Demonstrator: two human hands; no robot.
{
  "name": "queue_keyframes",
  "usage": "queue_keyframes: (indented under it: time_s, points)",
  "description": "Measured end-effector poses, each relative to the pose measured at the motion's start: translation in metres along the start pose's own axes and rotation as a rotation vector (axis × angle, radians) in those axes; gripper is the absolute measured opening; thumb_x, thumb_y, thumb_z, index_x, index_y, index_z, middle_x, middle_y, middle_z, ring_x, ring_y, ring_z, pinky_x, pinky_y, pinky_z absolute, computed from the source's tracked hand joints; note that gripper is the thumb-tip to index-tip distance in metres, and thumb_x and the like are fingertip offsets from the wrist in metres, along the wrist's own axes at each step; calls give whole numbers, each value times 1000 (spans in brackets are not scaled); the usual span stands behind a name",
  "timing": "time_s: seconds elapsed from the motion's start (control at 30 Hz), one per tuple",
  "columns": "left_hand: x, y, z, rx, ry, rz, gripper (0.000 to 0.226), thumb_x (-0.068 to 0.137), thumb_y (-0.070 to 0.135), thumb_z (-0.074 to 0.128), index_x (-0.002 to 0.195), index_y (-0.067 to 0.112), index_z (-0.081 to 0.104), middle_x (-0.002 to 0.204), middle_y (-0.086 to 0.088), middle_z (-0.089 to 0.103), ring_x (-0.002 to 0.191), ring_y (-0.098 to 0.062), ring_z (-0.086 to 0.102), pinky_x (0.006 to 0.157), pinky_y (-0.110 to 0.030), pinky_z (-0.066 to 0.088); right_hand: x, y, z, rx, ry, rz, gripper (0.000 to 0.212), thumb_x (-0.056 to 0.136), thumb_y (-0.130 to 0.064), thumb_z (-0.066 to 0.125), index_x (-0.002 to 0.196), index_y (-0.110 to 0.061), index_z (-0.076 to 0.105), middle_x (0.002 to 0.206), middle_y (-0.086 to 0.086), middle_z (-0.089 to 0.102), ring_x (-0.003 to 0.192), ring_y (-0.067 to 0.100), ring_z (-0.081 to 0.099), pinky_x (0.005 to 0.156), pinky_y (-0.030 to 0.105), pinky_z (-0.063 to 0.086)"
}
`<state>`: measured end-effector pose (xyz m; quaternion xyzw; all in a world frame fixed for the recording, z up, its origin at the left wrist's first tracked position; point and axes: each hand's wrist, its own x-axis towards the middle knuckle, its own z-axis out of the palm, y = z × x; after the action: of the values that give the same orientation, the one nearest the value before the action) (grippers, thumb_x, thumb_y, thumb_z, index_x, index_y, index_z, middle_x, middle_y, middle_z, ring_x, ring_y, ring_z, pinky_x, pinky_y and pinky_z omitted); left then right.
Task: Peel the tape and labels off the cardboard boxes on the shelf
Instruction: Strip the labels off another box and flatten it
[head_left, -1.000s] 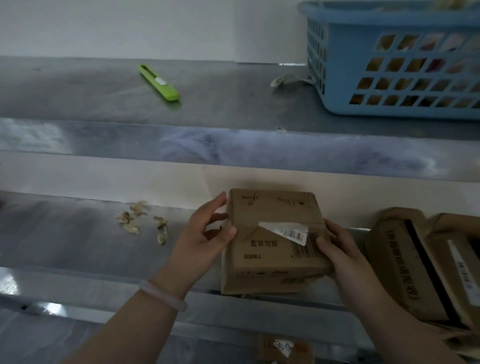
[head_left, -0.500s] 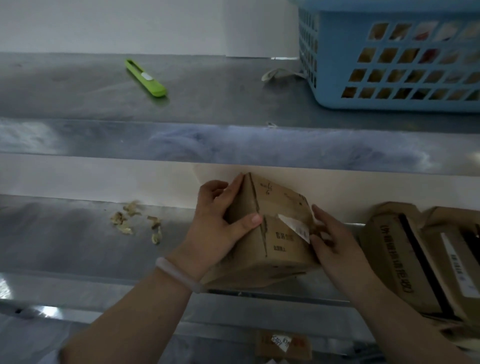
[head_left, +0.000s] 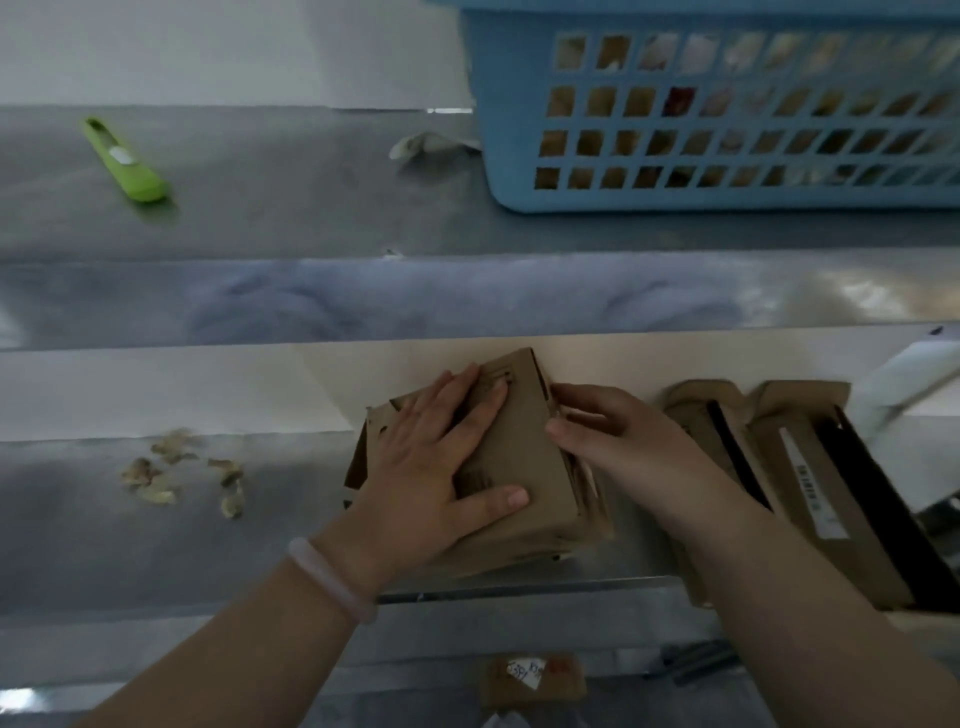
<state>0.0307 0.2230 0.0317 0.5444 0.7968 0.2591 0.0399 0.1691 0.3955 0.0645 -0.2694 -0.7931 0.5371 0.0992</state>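
A small brown cardboard box (head_left: 524, 467) lies tilted on the lower steel shelf (head_left: 104, 519). My left hand (head_left: 436, 457) lies flat on its upper face, fingers straight, thumb along the near edge. My right hand (head_left: 618, 447) is at the box's right side, its fingers curled against that side; the white label seen earlier is hidden there. Whether the fingers pinch anything is unclear. Two more cardboard boxes (head_left: 810, 483) with black tape and a white label strip lie to the right.
Peeled tape scraps (head_left: 176, 473) lie on the lower shelf at left. The upper shelf carries a green utility knife (head_left: 127, 161), a crumpled scrap (head_left: 421, 145) and a blue plastic basket (head_left: 727, 104). Another small box (head_left: 530, 675) sits below.
The box has been turned leftward so the labelled face now points right. My left hand moved from its side onto the top; my right hand stayed at the right side.
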Motion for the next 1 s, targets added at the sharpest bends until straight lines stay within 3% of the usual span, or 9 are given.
queue_keyframes:
  time_s: [0.17, 0.23, 0.4, 0.53, 0.67, 0.77, 0.87, 0.93, 1.0]
  points:
    - [9, 9, 10, 52, 3, 25, 86, 74, 89, 21, 148, 49, 3, 158, 19, -7, 145, -2, -9, 116, -31, -4, 5, 4, -26, -36, -115, 26, 48, 81, -49, 72, 126, -39, 62, 122, -19, 65, 112, -2, 60, 105, 36, 44]
    - [13, 11, 11, 75, -12, 40, 86, 74, 89, 21, 148, 49, 2, 158, 20, -8, 144, -1, -10, 116, -31, -5, 3, 4, -31, -59, -122, 18, 40, 85, -42, 70, 124, -41, 62, 120, -22, 65, 112, -4, 59, 105, 33, 45]
    - [11, 7, -1, 94, -52, 90, 86, 73, 89, 27, 146, 53, 2, 158, 22, -8, 145, -3, -8, 117, -33, -4, -10, 6, -25, 81, -42, -76, 51, 87, -21, 71, 130, -42, 53, 124, -22, 59, 115, -9, 54, 100, 20, 45]
    - [17, 7, -10, 175, -125, 90, 84, 70, 91, 24, 144, 58, 2, 156, 25, -10, 144, -2, -10, 117, -34, -8, -11, 16, -11, 176, -84, -96, 51, 91, -2, 63, 134, -27, 53, 133, -9, 59, 124, 5, 54, 103, 36, 47]
    - [27, -3, -12, 287, -280, 95, 84, 71, 89, 24, 144, 55, -2, 155, 28, -12, 143, 1, -10, 114, -30, -12, -17, 31, 23, 290, -93, 3, 50, 94, 2, 55, 119, -41, 57, 124, -15, 63, 114, 7, 62, 91, 35, 55]
    - [29, -7, -11, 299, -303, 87, 94, 70, 88, 27, 149, 45, -1, 155, 27, -10, 143, 2, -8, 114, -28, -11, -20, 41, 32, 9, 96, -168, 44, 93, -7, 60, 121, -41, 59, 117, -17, 65, 110, -1, 61, 95, 27, 52]
    - [28, -5, -10, 321, -299, 92, 96, 68, 89, 23, 149, 44, -1, 156, 25, -8, 143, 2, -7, 114, -28, -11, -19, 42, 27, -323, 183, -306, 33, 90, -16, 65, 122, -24, 66, 113, -5, 67, 101, 4, 64, 91, 29, 54]
    - [28, -6, -9, 316, -301, 86, 96, 67, 90, 20, 149, 44, 0, 156, 25, -7, 143, 2, -6, 115, -28, -11, -17, 39, 24, -399, 179, -348, 32, 85, -22, 63, 115, -17, 70, 105, 0, 69, 92, 7, 66, 85, 27, 55]
    - [29, -6, -9, 311, -303, 80, 96, 67, 90, 21, 149, 45, 0, 156, 25, -6, 143, 3, -5, 115, -29, -11, -14, 37, 21, -423, 177, -349, 31, 80, -26, 63, 109, -16, 72, 98, 0, 69, 89, 6, 64, 83, 13, 49]
